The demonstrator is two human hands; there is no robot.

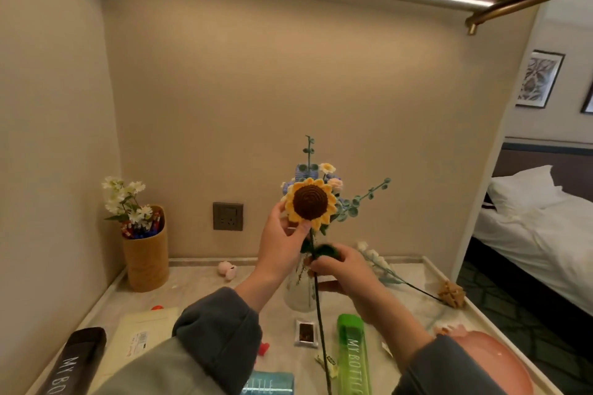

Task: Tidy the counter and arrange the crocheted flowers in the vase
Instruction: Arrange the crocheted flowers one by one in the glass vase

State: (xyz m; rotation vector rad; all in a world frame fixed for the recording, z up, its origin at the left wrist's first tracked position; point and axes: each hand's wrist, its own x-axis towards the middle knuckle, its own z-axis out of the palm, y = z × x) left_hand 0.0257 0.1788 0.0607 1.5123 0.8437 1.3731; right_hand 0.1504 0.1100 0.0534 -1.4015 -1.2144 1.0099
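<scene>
A crocheted sunflower [310, 203] with a long dark stem is held up in front of the clear glass vase [298, 293]. My left hand [282, 247] pinches the lower edge of its yellow petals. My right hand [345, 269] grips the stem just under the green leaves. Behind the sunflower, several crocheted flowers [327, 176] and eucalyptus sprigs [365, 196] stand in the vase. Another stem with white buds [373, 258] lies on the counter to the right.
A tan holder [147, 260] with pens and white flowers stands at the back left. On the counter [199, 282] lie a green bottle [353, 356], a black bottle [75, 362], an envelope [144, 333], a small packet [306, 333], a pink plate [494, 359] and a tan crocheted piece [451, 293].
</scene>
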